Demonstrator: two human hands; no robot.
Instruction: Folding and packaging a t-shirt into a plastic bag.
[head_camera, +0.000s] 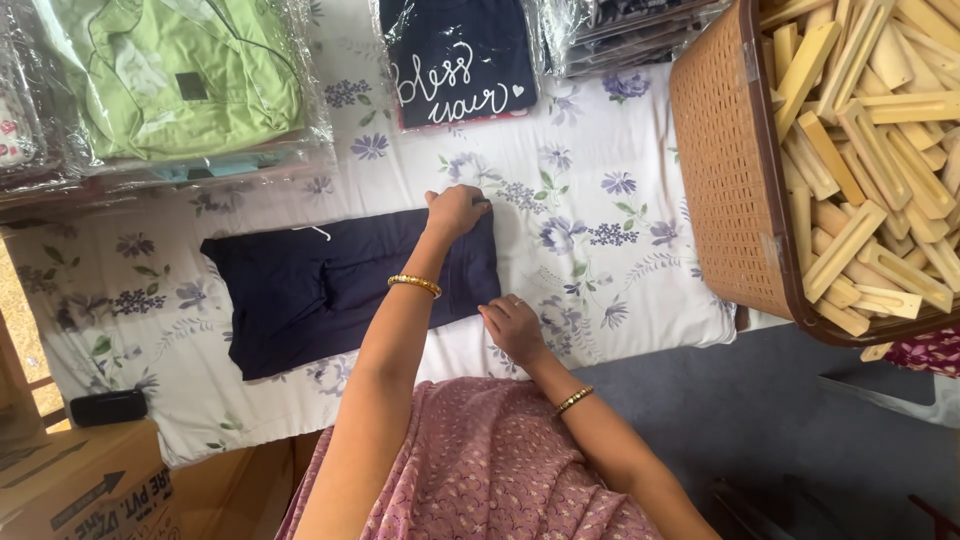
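A: Status on the fold?

B: Mid-fold, by my read. navy garment (340, 290) lies flat on the floral sheet (600, 220), roughly centre, already squared into a rectangle. White drawstring shows at its far edge.

A: Hands?

B: left hand (455, 210) is closed, pinching the garment's far right corner. right hand (512, 325) is open, fingers flat on the near right corner, pressing rather than gripping. Both are on the same short edge.

A: What does the next move need?

B: Judgement only: both corners have to travel together so that edge stays straight, and the cloth needs to stay taut enough not to wrinkle. It's soft fabric, so it'll sag if only one corner lifts.

A: Surface?

B: White sheet with a purple flower print over something padded and low. I can't tell what's underneath. grey floor (780, 420) is to the right.

A: Surroundings?

B: Along the far side there's a bagged green garment (180, 80) and a bagged dark shirt (460, 60), both in clear plastic. A brown woven basket (725, 170) on the right is full of wooden pieces (870, 150). There's a cardboard box (80, 490) at near left, and a small black object (108, 407) just beside the sheet's edge.
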